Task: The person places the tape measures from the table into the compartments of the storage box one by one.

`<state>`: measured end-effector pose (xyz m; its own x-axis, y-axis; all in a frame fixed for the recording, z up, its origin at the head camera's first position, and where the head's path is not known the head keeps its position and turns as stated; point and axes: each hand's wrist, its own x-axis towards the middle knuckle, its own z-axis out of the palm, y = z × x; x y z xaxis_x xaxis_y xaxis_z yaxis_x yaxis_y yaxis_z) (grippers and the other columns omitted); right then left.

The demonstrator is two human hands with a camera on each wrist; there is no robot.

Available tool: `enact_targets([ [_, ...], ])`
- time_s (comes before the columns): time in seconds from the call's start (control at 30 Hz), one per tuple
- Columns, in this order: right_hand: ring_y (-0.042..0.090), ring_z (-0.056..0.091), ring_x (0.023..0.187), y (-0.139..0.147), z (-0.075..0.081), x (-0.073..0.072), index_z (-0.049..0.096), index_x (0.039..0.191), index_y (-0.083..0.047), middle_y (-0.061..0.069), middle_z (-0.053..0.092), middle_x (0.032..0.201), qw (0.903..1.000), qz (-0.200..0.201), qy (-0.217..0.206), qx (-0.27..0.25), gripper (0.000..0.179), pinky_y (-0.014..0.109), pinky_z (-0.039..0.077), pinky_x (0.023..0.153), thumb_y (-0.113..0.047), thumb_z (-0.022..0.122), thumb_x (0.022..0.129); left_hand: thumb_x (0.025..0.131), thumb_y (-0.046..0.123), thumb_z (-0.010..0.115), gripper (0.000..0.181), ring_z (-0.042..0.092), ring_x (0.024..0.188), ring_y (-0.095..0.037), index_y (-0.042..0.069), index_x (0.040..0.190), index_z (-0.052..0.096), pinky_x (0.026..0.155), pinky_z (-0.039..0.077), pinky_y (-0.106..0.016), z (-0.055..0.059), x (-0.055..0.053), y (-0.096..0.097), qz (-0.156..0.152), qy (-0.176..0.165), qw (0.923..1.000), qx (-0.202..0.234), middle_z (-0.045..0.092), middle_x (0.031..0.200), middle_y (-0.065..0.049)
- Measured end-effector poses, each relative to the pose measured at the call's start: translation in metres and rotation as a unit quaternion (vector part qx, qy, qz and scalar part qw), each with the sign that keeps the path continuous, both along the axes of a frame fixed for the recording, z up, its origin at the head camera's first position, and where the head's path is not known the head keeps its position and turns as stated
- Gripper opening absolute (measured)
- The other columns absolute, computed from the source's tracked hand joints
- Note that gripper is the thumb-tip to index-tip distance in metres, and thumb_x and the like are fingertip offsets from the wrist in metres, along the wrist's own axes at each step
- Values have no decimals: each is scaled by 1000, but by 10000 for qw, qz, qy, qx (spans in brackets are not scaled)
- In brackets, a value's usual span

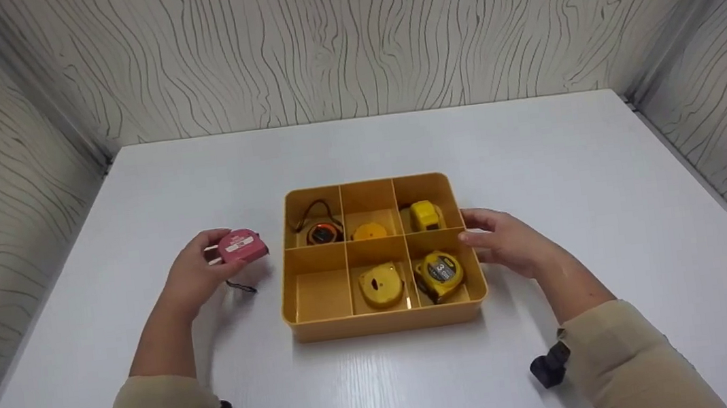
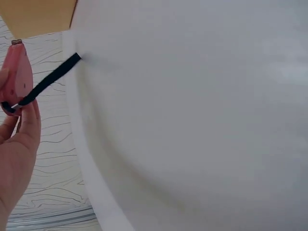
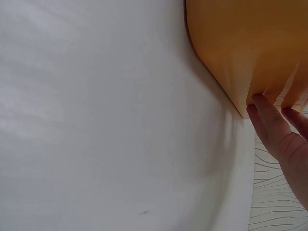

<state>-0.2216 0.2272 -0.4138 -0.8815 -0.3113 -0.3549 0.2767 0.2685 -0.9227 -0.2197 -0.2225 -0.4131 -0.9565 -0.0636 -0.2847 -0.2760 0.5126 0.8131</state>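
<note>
My left hand holds a pink tape measure between thumb and fingers, above the table to the left of the organizer. Its black wrist strap dangles below. On the other side, my right hand touches the right side of the yellow six-compartment organizer, its fingers fairly straight against the outer wall. Inside, the front right compartment holds a yellow tape measure and the front middle one another yellow tape measure. The front left compartment is bare.
In the organizer's back row lie a black-and-orange tape measure with a cord, a round yellow item partly hidden by the divider, and a yellow tape measure. Wood-patterned panels enclose the white table.
</note>
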Motion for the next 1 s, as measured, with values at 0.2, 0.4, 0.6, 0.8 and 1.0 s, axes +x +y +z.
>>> enact_targets([
  [0.2,29,37,128,1,-2,-2,30,142,-8,13,32,142,10000,35,24,-89,67,38,45,92,-23,63,86,71,33,78,78,36,124,-27,20,136,37,94,44,-42,21,2,10,-21,64,9999,91,39,136,-6],
  [0.4,29,37,128,1,-3,-3,30,142,-8,13,32,142,10000,31,41,-51,67,38,44,93,-25,63,86,71,32,78,78,38,123,-27,19,135,37,92,46,-41,42,4,22,-154,203,9996,102,39,135,-6],
  [0.6,28,37,128,0,-2,-2,32,141,-9,12,34,141,10000,-13,34,1,64,40,43,94,-24,62,87,68,32,80,77,40,122,-24,22,133,40,90,47,-39,53,8,36,-325,313,9988,195,41,134,-3],
  [0.8,29,36,129,0,-1,-1,31,142,-9,12,32,142,9999,19,72,74,66,41,42,95,-27,63,86,67,30,81,73,42,122,-23,23,130,43,90,47,-38,59,12,52,-665,287,9970,273,43,132,-1],
  [1.0,28,36,129,0,-2,0,31,142,-11,10,32,143,9998,-9,75,157,68,39,43,94,-29,64,85,66,31,81,71,45,119,-22,23,127,46,91,46,-40,64,17,63,-930,272,9944,431,46,128,-1],
])
